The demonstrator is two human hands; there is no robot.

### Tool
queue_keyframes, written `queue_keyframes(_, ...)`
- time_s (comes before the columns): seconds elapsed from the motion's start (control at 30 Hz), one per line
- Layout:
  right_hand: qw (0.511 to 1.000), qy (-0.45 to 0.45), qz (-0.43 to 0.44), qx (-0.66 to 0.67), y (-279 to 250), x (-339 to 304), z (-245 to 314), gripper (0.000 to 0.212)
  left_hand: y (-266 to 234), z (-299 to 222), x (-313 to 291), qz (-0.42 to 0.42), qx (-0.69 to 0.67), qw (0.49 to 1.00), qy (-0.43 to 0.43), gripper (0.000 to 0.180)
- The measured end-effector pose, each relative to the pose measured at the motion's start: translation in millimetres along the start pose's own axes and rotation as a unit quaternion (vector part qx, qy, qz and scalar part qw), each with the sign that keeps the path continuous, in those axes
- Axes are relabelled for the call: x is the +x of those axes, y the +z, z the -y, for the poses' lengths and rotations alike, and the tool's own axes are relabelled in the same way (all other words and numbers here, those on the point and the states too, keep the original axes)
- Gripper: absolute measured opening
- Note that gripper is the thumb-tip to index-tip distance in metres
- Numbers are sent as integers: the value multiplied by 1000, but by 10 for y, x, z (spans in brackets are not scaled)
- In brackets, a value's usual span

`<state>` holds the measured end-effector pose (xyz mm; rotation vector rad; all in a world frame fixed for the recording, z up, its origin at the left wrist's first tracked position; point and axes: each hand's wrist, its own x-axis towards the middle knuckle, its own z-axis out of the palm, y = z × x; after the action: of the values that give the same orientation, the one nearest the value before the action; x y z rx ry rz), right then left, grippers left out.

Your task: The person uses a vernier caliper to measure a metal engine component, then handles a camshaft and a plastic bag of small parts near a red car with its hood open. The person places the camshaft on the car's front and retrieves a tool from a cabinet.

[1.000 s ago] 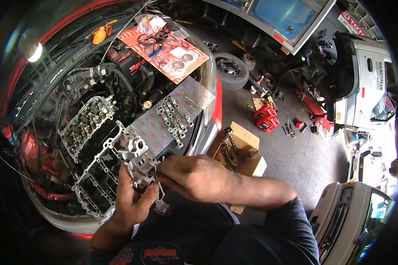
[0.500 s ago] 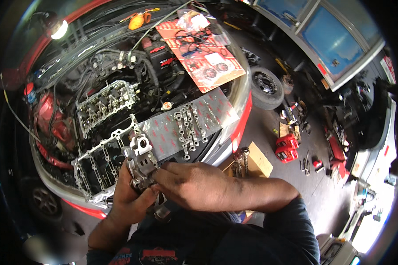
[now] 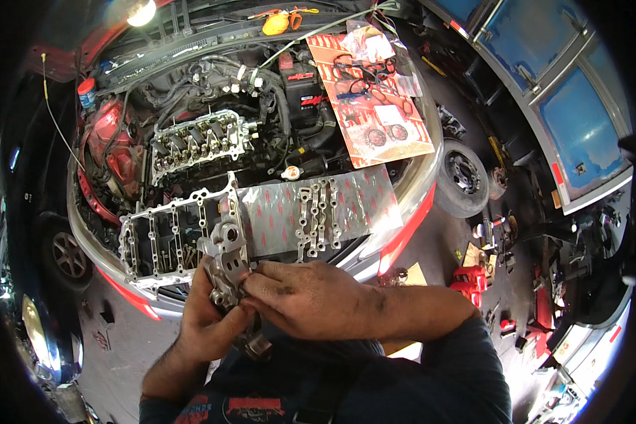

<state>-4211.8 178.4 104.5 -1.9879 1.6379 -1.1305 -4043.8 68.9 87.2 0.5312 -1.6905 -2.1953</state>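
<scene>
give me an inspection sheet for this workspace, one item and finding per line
Surface: grey sheet with red marks, spread across the red car's front
Job's things: metal part in hand; silver frame beside the sheet; smaller metal pieces on the sheet
Clutter: red-and-white card bearing loose parts; red container on the floor
Hands: left hand grips the metal part; right hand against it, fingertips partly hidden
Cables: dark hose near the exposed engine
Surroundings: loose wheel, lit lamp

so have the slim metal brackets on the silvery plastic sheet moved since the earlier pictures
No: against the silvery plastic sheet, the slim metal brackets lie in the same place; only the camera's view has shifted.
</scene>
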Motion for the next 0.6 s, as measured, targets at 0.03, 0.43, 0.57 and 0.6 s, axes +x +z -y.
queue_keyframes(0.03,1000,7,3,17,-24,-4,-29,23,17,5,21,-3,14,1000,6,68)
queue_keyframes(0.43,976,55,73,198,-312,159,-219,19,39,-44,100,-11,1,999,41,69)
queue_keyframes(0.57,936,109,92,320,-391,114,-132,25,50,-119,72,16,-45,998,49,69)
queue_keyframes(0.6,935,112,86,326,-385,105,-107,26,51,-138,54,10,-41,998,54,69)
